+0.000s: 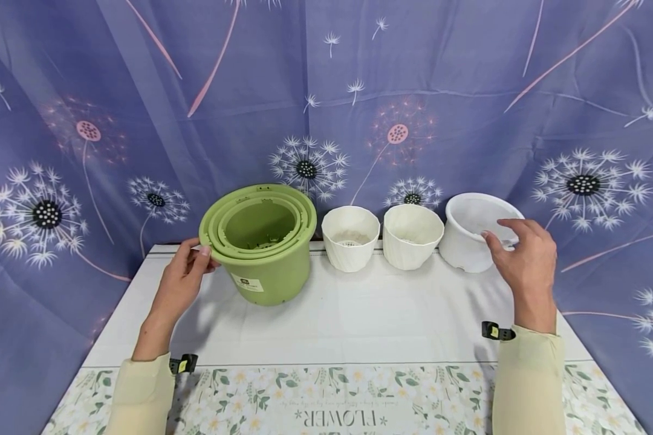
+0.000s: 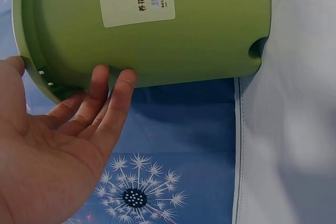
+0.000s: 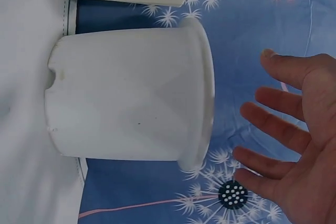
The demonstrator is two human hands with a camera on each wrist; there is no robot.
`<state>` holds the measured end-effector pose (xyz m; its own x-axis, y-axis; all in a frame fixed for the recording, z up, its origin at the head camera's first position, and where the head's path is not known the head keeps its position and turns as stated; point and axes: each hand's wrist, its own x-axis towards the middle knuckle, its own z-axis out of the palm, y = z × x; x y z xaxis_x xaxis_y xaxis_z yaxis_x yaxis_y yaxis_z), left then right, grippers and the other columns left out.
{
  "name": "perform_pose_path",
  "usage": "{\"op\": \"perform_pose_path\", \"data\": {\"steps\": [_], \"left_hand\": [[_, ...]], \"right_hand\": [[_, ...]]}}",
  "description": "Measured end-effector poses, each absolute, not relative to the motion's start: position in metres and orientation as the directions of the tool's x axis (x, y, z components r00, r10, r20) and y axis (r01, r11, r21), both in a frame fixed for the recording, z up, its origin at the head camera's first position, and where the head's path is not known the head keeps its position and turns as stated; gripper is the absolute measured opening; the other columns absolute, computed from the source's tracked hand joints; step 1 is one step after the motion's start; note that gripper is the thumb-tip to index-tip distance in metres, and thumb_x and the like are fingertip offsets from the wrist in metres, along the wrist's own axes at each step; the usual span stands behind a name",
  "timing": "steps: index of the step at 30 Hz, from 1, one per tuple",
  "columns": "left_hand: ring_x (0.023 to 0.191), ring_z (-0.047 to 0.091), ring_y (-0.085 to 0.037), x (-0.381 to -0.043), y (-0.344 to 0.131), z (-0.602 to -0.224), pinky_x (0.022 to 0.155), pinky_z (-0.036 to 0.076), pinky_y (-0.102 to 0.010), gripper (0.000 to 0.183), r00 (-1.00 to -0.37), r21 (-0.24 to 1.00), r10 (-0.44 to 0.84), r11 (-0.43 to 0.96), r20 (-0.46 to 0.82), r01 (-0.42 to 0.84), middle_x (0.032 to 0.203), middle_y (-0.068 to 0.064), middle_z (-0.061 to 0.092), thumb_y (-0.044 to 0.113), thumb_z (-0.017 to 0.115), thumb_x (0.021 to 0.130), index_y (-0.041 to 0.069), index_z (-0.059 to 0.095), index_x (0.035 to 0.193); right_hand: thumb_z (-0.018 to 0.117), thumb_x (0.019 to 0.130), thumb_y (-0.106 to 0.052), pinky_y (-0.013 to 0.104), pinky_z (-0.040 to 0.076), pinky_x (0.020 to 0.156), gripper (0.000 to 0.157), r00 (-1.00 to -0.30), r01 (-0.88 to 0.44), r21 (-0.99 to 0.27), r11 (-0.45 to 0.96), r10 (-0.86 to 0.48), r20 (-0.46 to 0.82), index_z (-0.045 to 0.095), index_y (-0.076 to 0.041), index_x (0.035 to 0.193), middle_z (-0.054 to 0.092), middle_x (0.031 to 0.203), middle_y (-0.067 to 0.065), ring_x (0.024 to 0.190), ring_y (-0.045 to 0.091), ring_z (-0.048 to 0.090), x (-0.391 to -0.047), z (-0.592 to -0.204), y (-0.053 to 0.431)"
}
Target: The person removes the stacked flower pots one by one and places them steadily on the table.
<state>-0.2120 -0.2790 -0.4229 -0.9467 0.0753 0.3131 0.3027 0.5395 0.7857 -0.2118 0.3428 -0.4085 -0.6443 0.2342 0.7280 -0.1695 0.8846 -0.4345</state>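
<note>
A stack of nested green flowerpots (image 1: 266,281), with a paper label on the outer wall, stands at the left of the table. My left hand (image 1: 182,272) holds the outermost rim at its left side, thumb at the rim and fingers beneath it against the wall (image 2: 173,56). At the right end of the row is a round white flowerpot (image 1: 462,244) with a thick rolled rim. Over its right side hovers my right hand (image 1: 525,254), fingers spread and relaxed, apart from the rim in the right wrist view (image 3: 207,93).
Two smaller cream flowerpots, one (image 1: 350,257) left and one (image 1: 410,254) right, stand between the green stack and the white pot. Behind the row hangs a purple dandelion-print curtain (image 1: 348,72). A flower-patterned strip (image 1: 261,399) runs along the white table's (image 1: 359,326) front.
</note>
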Motion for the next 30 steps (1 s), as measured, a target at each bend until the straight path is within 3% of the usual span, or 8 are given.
{"op": "perform_pose_path", "data": {"steps": [14,30], "left_hand": [[0.097,0.066,0.0,-0.211,-0.28,-0.423,0.085,0.053,-0.012,0.048,-0.946,0.787,0.076,0.536,0.316,0.306,0.112,-0.017,0.071,0.038,0.042,0.116,0.011,0.046,0.156],[0.098,0.066,0.0,-0.213,-0.28,-0.424,0.085,0.054,-0.013,0.048,-0.946,0.789,0.085,0.531,0.312,0.308,0.114,-0.017,0.071,0.038,0.043,0.116,0.012,0.046,0.156]], "right_hand": [[0.086,0.088,-0.011,0.065,0.047,0.102,0.031,-0.686,-0.24,-0.424,0.873,0.156,0.711,0.078,0.0,0.116,0.072,0.12,0.024,0.119,0.05,0.063,-0.204,-0.388,0.329],[0.086,0.087,-0.006,0.064,0.049,0.097,0.034,-0.671,-0.356,-0.36,0.862,0.032,0.741,0.077,0.0,0.119,0.072,0.122,0.021,0.118,0.045,0.065,-0.203,-0.382,0.315]]}}
